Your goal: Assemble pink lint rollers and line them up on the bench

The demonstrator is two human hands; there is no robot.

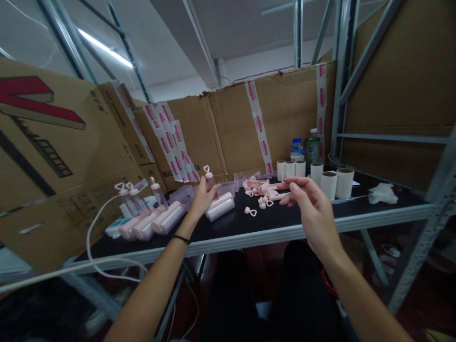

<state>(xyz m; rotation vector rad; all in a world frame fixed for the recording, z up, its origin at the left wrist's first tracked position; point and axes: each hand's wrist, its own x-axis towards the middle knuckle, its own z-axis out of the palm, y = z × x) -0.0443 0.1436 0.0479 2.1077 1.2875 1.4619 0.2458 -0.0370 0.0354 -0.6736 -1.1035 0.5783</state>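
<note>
My left hand [202, 197] is closed round the handle of a pink lint roller [220, 206] whose white roll rests on the black shelf top [285, 219]; its heart-shaped end sticks up above my fingers. My right hand [309, 202] hovers over the shelf with fingers loosely curled near a pile of pink handle parts [263, 186]; I cannot make out anything in it. A loose pink heart piece [250, 211] lies between my hands.
Three finished pink rollers [153, 221] lie at the left beside a white cable [93, 223]. White paper rolls [329, 181] and two bottles [304, 148] stand at the back right. Cardboard boxes [228, 128] wall the back and left. A metal rack post [342, 80] rises at right.
</note>
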